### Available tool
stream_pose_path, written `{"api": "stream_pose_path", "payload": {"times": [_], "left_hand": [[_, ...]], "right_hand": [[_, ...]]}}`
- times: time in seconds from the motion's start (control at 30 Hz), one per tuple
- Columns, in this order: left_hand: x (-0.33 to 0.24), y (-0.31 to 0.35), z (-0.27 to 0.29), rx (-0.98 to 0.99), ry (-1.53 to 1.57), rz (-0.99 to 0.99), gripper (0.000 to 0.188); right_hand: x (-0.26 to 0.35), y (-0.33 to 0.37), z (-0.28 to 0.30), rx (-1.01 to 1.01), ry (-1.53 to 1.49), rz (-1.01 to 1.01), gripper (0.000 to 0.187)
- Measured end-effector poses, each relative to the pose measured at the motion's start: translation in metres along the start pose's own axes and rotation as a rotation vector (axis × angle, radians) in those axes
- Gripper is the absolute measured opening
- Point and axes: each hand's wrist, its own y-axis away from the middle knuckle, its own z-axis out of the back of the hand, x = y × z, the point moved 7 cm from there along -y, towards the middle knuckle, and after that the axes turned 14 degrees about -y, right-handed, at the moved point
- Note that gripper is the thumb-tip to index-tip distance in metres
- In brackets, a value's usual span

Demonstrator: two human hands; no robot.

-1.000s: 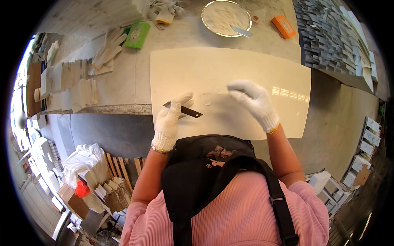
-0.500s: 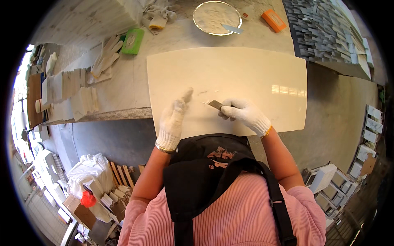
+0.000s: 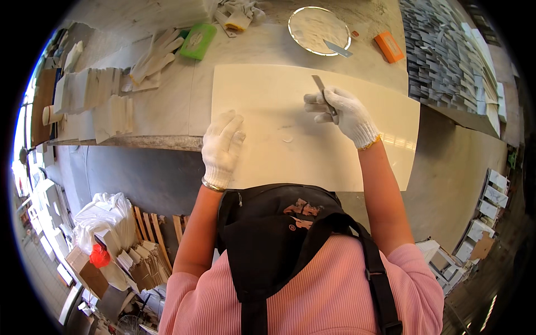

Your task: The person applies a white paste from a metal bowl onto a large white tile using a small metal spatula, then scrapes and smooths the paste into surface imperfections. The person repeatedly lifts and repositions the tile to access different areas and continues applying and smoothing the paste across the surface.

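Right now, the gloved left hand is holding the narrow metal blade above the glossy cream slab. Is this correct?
Not quite, the side is wrong: in the head view, the gloved right hand is holding the narrow metal blade above the glossy cream slab.

Panel (image 3: 262, 100): rectangular, cream-white, glossy finish; window-like reflections show near the right edge. The panel lies flat on the surface (image 3: 162, 120), and its near part extends past the surface's front edge. Flake (image 3: 287, 140): thin, white, curved; rests on the panel's face, near the middle. Blade (image 3: 319, 84): narrow, flat, dark grey metal strip. The blade is held obliquely in the right grip (image 3: 345, 113), its exposed end directed away from the person.
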Motion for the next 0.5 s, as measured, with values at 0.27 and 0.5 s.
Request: {"api": "stream_pose_path", "payload": {"times": [0.27, 0.5], "left_hand": [[-0.009, -0.001, -0.001, -0.036, -0.053, -0.074, 0.034], [-0.007, 0.000, -0.001, -0.054, -0.069, -0.096, 0.033]], "right_hand": [[-0.032, 0.016, 0.034, -0.165, -0.266, 0.074, 0.026], [-0.022, -0.016, -0.004, 0.048, -0.225, 0.054, 0.030]]}}
